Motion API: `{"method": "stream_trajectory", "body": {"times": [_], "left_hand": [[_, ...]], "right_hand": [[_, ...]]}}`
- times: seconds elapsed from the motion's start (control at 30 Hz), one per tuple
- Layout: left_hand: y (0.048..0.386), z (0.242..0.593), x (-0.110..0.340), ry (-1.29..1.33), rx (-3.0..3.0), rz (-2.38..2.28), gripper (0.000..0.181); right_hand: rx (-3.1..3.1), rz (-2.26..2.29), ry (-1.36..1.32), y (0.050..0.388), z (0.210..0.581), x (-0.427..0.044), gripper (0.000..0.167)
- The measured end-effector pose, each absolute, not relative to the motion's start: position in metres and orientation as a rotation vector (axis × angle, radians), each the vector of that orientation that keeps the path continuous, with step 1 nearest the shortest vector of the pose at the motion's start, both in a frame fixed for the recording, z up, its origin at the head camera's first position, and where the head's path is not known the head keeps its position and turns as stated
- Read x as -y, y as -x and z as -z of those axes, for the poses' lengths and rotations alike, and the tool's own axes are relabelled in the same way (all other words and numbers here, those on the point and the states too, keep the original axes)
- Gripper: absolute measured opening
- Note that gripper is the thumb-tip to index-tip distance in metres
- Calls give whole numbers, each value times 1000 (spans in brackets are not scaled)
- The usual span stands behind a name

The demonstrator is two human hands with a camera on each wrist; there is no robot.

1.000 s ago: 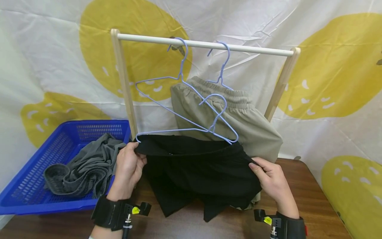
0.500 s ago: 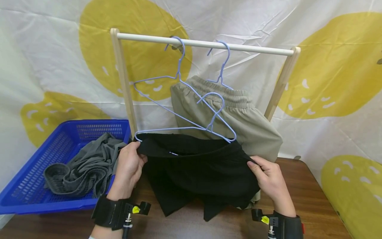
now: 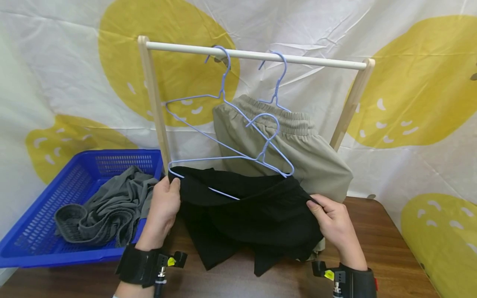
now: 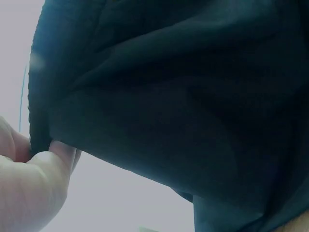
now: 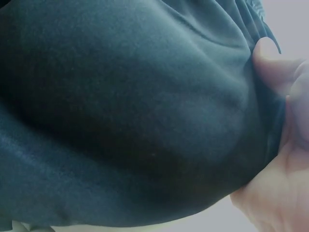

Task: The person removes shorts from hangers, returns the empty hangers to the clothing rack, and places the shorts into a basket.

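Black shorts [image 3: 253, 227] are stretched by the waistband between my two hands. My left hand [image 3: 164, 207] pinches the waistband's left end, and my right hand [image 3: 337, 221] grips its right side, thumb on the near face. A light-blue wire hanger [image 3: 263, 155] sits partly inside the waist opening, its hook above the cloth and its lower bar showing across the opening. Dark fabric [image 4: 159, 106] fills most of the left wrist view, beside the left fingers. In the right wrist view, my right thumb [image 5: 270, 63] presses the gathered waistband.
Behind the shorts, a bare blue hanger [image 3: 222, 82] hangs on the rack's white rail [image 3: 316, 62]. Beige shorts [image 3: 320, 161] hang from another hanger [image 3: 277, 85]. A blue basket [image 3: 33, 219] with grey clothing [image 3: 112, 207] stands left on the wooden table [image 3: 376, 236].
My left hand has moved slightly up, and the waistband's near edge has dropped, baring more of the hanger's lower bar. The right hand has shifted slightly left.
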State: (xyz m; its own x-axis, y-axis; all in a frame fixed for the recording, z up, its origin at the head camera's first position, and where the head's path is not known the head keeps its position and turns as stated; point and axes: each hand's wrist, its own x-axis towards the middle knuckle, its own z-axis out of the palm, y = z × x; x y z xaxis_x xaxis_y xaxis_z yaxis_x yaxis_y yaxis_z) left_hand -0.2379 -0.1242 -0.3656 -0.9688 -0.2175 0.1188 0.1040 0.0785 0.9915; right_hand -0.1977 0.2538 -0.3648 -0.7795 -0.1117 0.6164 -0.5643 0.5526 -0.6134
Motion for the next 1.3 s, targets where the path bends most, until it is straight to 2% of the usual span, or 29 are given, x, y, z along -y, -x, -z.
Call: {"method": "stream_trajectory", "body": {"times": [0.27, 0.5, 0.8, 1.03, 1.17, 1.3], "left_hand": [[238, 372, 119, -38, 2376, 1382, 21], [237, 372, 117, -82, 2388, 1277, 22], [236, 370, 117, -173, 2394, 1413, 36], [233, 368, 117, -196, 2287, 1536, 58], [232, 368, 115, -169, 2268, 1448, 69], [232, 371, 112, -115, 2237, 1280, 68]], "right_hand": [[2279, -1150, -545, 198, 365, -249, 18], [2276, -1114, -557, 200, 366, -248, 18], [2250, -1090, -558, 201, 367, -246, 19], [2235, -1053, -560, 200, 366, -245, 21], [2217, -1044, -574, 201, 368, -245, 22], [2213, -1044, -569, 202, 370, -246, 22]]}}
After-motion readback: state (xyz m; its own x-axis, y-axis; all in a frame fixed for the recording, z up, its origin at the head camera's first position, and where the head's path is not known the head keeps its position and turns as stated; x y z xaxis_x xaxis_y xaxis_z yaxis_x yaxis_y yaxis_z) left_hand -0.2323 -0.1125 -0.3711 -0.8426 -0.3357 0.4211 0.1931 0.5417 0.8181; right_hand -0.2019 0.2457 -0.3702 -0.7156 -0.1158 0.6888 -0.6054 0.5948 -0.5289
